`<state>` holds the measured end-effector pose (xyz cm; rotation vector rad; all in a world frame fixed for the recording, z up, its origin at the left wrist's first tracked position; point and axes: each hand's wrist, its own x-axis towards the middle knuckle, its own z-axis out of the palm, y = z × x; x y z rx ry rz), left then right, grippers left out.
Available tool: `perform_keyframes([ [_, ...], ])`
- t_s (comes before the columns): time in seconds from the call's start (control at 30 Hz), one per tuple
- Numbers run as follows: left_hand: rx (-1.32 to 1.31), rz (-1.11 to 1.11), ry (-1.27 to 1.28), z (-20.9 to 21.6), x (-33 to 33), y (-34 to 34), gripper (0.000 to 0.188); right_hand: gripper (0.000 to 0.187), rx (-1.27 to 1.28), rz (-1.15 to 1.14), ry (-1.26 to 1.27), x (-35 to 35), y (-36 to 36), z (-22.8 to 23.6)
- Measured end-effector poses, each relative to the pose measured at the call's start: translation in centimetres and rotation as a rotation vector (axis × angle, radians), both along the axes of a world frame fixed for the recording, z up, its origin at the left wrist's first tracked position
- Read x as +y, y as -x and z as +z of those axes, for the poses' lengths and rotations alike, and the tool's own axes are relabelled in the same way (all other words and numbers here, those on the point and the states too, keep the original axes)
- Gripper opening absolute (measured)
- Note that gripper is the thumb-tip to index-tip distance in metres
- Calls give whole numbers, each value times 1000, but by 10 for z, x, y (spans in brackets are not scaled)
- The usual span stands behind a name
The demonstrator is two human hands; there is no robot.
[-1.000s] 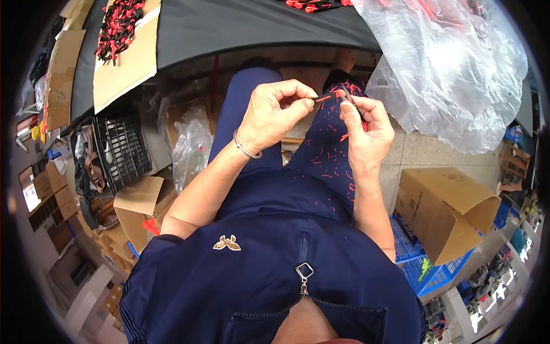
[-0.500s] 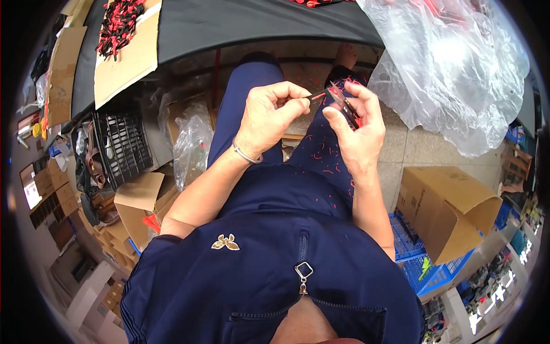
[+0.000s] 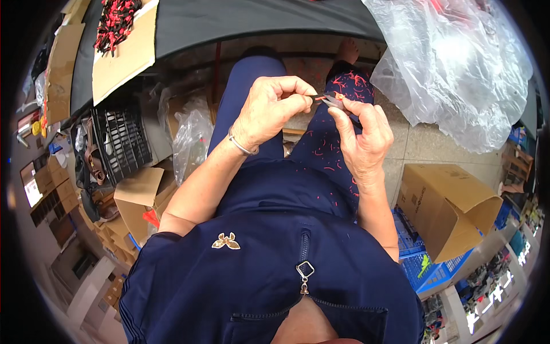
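Over my lap, my left hand (image 3: 269,112) pinches a small black-and-red piece (image 3: 319,97) between thumb and fingertips. My right hand (image 3: 368,137) is closed on small thread snips, whose pointed metal blades (image 3: 332,102) lie against the piece; their handles are mostly hidden in the palm. A speck of red and orange shows by the right fingertips. Thin red scraps (image 3: 350,85) are scattered over my right trouser leg, thickest near the knee.
Ahead stands a black-covered table (image 3: 258,23), with a heap of black-and-red pieces (image 3: 114,26) on cardboard (image 3: 127,71) at left. Clear plastic sheeting (image 3: 452,74) hangs at right. An open carton (image 3: 429,200) rests on a blue crate (image 3: 418,269); a black crate (image 3: 117,140) stands left.
My right hand has turned and shifted slightly right; its fingers have closed in, and the snips' blades now lie flatter, pointing toward my left fingertips. The left hand has barely moved.
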<state>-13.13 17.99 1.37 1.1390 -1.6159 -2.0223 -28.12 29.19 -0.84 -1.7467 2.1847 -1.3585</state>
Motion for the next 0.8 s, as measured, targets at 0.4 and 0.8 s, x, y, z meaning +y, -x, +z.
perform_keyframes([
  [0.4, 15, -217, -81, -6, -19, 6, 13, 19, 24, 108, -17, -3, 16, -1],
  [0.8, -8, -194, -54, -15, -12, 17, 12, 20, -472, -24, -142, 1, 13, -14],
])
